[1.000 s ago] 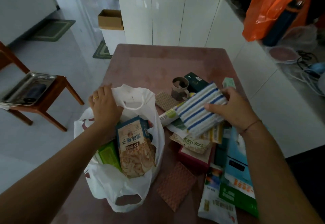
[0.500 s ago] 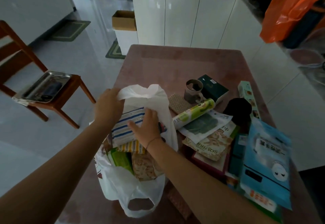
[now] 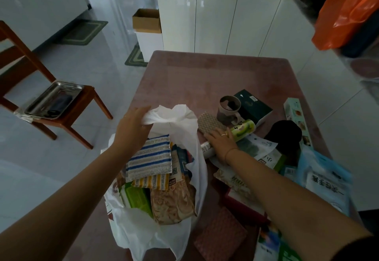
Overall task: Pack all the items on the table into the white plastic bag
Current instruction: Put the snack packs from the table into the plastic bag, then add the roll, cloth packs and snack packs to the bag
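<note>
Your left hand (image 3: 131,131) pinches the bag (image 3: 182,117) rim; your right hand (image 3: 221,140) lies flat on the roll (image 3: 244,129), grip unclosed. Several items are bagged. Many crowd the worktop (image 3: 205,76) at right.

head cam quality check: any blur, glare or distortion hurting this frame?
Head view: dim overall, tabletop underexposed; glare on the glossy white floor tiles; wide-angle bending skews the white cabinet doors; motion smear on the orange plastic bag and pale blue packet at right; the blue-striped cloth in the white plastic bag stays legible.
</note>
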A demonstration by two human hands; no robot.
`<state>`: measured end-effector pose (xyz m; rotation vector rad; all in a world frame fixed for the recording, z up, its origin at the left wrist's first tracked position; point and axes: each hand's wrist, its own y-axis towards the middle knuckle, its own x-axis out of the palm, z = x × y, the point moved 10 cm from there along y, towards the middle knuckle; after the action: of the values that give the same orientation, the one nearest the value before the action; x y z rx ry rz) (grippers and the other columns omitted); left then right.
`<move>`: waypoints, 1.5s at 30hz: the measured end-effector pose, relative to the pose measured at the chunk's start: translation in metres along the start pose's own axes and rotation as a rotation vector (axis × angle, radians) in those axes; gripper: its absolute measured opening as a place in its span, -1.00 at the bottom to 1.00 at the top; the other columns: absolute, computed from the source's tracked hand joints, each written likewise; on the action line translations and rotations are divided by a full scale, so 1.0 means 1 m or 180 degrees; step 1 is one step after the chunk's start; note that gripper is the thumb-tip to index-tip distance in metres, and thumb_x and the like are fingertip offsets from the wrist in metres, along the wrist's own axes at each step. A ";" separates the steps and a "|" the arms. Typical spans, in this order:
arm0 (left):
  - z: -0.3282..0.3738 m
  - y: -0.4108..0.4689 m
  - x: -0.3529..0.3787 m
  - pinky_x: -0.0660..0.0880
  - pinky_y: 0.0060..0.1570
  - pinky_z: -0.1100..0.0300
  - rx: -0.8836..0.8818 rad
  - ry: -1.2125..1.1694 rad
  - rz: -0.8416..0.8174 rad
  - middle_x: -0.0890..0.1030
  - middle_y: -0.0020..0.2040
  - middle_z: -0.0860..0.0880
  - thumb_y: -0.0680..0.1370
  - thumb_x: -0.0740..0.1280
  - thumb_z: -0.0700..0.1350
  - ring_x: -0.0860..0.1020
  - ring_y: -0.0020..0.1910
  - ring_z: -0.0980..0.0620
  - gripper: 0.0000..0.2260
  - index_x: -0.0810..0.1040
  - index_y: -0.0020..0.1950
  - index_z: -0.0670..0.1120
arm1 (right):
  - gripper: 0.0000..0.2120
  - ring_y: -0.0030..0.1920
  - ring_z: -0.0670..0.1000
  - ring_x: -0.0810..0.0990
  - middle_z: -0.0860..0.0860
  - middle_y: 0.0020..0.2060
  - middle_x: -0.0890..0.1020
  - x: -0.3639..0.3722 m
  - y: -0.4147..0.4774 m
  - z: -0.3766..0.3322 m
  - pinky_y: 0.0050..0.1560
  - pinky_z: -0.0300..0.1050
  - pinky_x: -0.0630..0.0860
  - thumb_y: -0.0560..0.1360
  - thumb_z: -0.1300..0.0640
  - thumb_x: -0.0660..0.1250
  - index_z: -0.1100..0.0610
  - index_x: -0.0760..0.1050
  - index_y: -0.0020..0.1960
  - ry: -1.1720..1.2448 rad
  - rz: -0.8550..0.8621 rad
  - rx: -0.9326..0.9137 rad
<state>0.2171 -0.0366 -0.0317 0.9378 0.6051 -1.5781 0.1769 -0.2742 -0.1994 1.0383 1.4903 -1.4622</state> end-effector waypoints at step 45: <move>0.008 0.003 -0.053 0.35 -0.25 0.13 -0.0161 -0.0274 0.0445 0.56 -0.21 -0.15 0.63 0.10 -0.07 0.54 -0.22 -0.17 -0.66 0.61 -0.06 -0.22 | -0.31 0.06 0.13 0.60 0.11 0.10 0.62 -0.045 -0.056 -0.166 0.03 -0.06 0.53 0.34 -0.33 0.34 0.18 0.51 0.22 0.3719 -0.0548 0.0614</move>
<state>0.2195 -0.0142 0.0170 0.8516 0.5062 -1.4639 0.1422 -0.1100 -0.1332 2.1332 2.2641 -1.1153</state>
